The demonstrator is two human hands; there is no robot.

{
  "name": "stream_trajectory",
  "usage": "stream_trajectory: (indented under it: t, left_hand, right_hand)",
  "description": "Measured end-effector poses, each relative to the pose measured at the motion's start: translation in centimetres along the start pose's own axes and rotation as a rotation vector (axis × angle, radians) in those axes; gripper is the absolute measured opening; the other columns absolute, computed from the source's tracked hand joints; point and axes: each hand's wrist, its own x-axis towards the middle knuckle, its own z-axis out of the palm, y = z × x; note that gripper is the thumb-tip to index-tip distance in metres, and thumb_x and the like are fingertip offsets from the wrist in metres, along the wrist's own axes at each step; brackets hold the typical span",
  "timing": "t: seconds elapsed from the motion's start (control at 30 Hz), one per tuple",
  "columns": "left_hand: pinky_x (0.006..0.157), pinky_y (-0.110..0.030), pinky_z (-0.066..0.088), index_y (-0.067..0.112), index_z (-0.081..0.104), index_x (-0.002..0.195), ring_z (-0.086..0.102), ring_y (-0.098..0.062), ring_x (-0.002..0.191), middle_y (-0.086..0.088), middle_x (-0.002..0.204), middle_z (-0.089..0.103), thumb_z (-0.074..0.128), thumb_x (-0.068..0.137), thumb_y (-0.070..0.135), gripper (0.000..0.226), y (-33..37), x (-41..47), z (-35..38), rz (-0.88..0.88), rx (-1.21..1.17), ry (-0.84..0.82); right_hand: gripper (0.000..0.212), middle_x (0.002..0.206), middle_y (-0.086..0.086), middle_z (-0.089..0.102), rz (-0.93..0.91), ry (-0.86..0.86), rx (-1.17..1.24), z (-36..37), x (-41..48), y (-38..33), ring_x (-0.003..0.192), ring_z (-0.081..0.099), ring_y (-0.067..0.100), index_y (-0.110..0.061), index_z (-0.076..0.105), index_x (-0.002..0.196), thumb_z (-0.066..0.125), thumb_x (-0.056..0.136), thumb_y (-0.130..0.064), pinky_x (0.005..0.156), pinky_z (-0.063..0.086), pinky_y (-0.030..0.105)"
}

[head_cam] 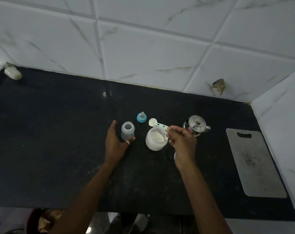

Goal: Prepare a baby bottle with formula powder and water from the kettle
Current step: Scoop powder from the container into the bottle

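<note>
An open, translucent baby bottle (127, 130) stands upright on the black counter (58, 141). My left hand (115, 141) holds it from the left, thumb against its lower side. My right hand (181, 142) pinches the handle of a pale measuring scoop (154, 123), whose bowl hovers just beyond an open jar of formula powder (156, 139). The blue teat ring with nipple (141, 117) sits behind the bottle. A small steel kettle (196, 124) with its lid on stands to the right, partly behind my right hand.
A grey cutting board (255, 162) lies at the counter's right end, near the side wall. A white soap-like object (12, 73) sits at the far left corner. White tiled wall runs along the back. The counter's front edge is close to my body.
</note>
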Motion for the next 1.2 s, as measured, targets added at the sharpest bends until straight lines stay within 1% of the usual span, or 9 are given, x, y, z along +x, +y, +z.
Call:
stream_trajectory:
  t: [0.23, 0.37, 0.47, 0.57, 0.7, 0.8, 0.93, 1.1, 1.2]
  left_hand:
    - [0.116, -0.035, 0.044, 0.016, 0.041, 0.153, 0.053, -0.016, 0.137, -0.001, 0.15, 0.056, 0.094, 0.073, 0.027, 0.097, -0.3, 0.9, 0.8, 0.045, -0.052, -0.059]
    - [0.108, -0.031, 0.051, 0.017, 0.055, 0.14, 0.061, -0.008, 0.122, 0.004, 0.134, 0.065, 0.09, 0.079, 0.017, 0.07, -0.1, 0.8, 1.0, 0.117, -0.074, -0.031]
    - [0.103, -0.035, 0.054, 0.02, 0.062, 0.13, 0.064, -0.005, 0.115, 0.009, 0.125, 0.067, 0.088, 0.08, 0.015, 0.056, 0.3, 0.8, 0.9, 0.15, -0.083, -0.004]
    - [0.101, -0.034, 0.056, 0.02, 0.066, 0.125, 0.067, -0.005, 0.113, 0.011, 0.121, 0.07, 0.09, 0.078, 0.016, 0.053, 1.5, 0.7, 0.4, 0.237, -0.09, 0.016]
    - [0.099, -0.033, 0.056, 0.026, 0.067, 0.125, 0.066, 0.0, 0.112, 0.026, 0.117, 0.066, 0.091, 0.076, 0.023, 0.055, 3.5, 0.7, -0.7, 0.339, -0.074, 0.037]
    - [0.099, -0.042, 0.057, 0.027, 0.064, 0.131, 0.066, -0.008, 0.113, 0.023, 0.12, 0.063, 0.089, 0.076, 0.033, 0.061, 4.9, 1.2, -1.4, 0.404, -0.036, 0.046]
    - [0.095, -0.034, 0.058, 0.024, 0.066, 0.129, 0.061, 0.002, 0.107, 0.037, 0.11, 0.057, 0.093, 0.074, 0.025, 0.062, 6.8, 1.1, -1.8, 0.437, -0.048, 0.072]
    - [0.097, -0.044, 0.058, 0.026, 0.063, 0.136, 0.066, -0.015, 0.114, 0.008, 0.124, 0.069, 0.092, 0.074, 0.032, 0.069, 6.9, 1.2, -1.6, 0.388, -0.068, 0.077]
    - [0.098, -0.046, 0.057, 0.029, 0.063, 0.134, 0.067, -0.014, 0.115, 0.013, 0.123, 0.069, 0.09, 0.074, 0.038, 0.066, 7.6, 1.0, -1.4, 0.396, -0.087, 0.07]
  right_hand:
    - [0.013, 0.077, 0.004, 0.076, 0.027, 0.02, -0.003, 0.3, -0.2, 0.5, 0.068, 0.07, 0.01, -0.004, 0.075, 0.098, 0.075, 0.085, -0.002, 0.062, 0.05, 0.023]
    - [0.011, 0.08, 0.006, 0.077, 0.053, 0.032, -0.003, 0.6, -0.3, 1.0, 0.072, 0.071, 0.012, -0.008, 0.075, 0.094, 0.076, 0.085, -0.003, 0.065, 0.052, 0.025]
    - [0.012, 0.085, 0.01, 0.078, 0.076, 0.024, 0.016, 1.1, -0.5, 1.2, 0.074, 0.071, 0.014, -0.008, 0.076, 0.095, 0.077, 0.084, -0.003, 0.067, 0.054, 0.026]
    - [0.015, 0.088, 0.013, 0.076, 0.1, 0.004, 0.059, 1.9, -0.9, 0.7, 0.074, 0.071, 0.014, -0.003, 0.075, 0.1, 0.076, 0.085, -0.001, 0.065, 0.056, 0.024]
    - [0.015, 0.086, 0.014, 0.075, 0.084, -0.05, 0.14, 3.6, -1.8, -1.3, 0.073, 0.071, 0.016, -0.001, 0.074, 0.1, 0.075, 0.085, 0.002, 0.067, 0.057, 0.025]
    - [0.016, 0.084, 0.012, 0.076, -0.006, -0.086, 0.121, 4.8, -2.3, -3.0, 0.072, 0.071, 0.015, -0.001, 0.074, 0.1, 0.075, 0.084, 0.002, 0.069, 0.058, 0.025]
    - [0.013, 0.083, 0.01, 0.077, -0.201, -0.09, -0.002, 5.7, -2.6, -4.3, 0.073, 0.073, 0.017, -0.005, 0.076, 0.097, 0.076, 0.085, -0.001, 0.069, 0.059, 0.026]
    - [0.009, 0.081, 0.007, 0.077, -0.416, -0.089, -0.177, 5.7, -2.9, -4.1, 0.073, 0.074, 0.017, -0.011, 0.076, 0.094, 0.075, 0.088, -0.004, 0.068, 0.06, 0.027]
    - [0.01, 0.08, 0.003, 0.076, -0.532, -0.079, -0.282, 5.5, -3.0, -3.8, 0.073, 0.074, 0.017, -0.015, 0.076, 0.092, 0.075, 0.088, -0.007, 0.071, 0.062, 0.033]
